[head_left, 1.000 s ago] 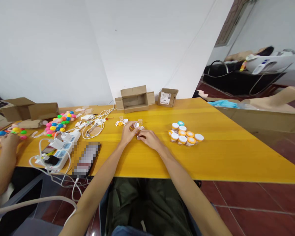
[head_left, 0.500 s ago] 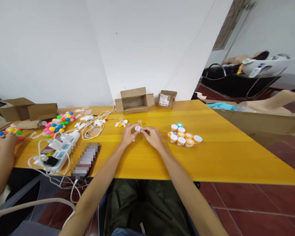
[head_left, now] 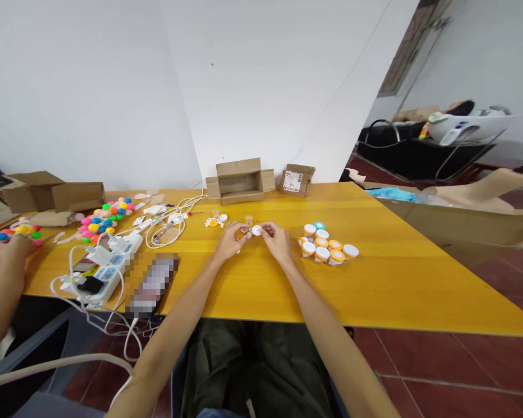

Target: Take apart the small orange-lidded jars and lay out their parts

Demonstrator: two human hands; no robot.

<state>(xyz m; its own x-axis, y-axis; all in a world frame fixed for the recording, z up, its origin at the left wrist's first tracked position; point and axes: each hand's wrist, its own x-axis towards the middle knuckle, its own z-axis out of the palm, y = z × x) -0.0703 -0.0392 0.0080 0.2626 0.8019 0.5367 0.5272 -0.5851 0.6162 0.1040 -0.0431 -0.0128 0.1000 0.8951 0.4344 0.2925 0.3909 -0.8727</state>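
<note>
The right hand is pinching a white lid at its right rim, thumb and fingers closing on the edge, probably so that the round face is staying uncovered and turned up toward the eyes. The left hand is curving in at the lid's other side, thumb and fingertips nearing its left edge; whether they are gripping anything small cannot be told. The lid is sitting between the two hands, over the middle of the table, and both forearms are reaching in from the near edge, apparently for an even hold. One clear cup is standing just behind the fingers. Left of it, one orange ring, one loose white cap and a second clear cup are lying among tiny white pieces too small to count, seemingly within easy reach. To the right, about ten capped jars are crowding together, five with white tops, four orange, one teal, perhaps grouped there to leave working room. Three cardboard boxes are resting toward the wall.
</note>
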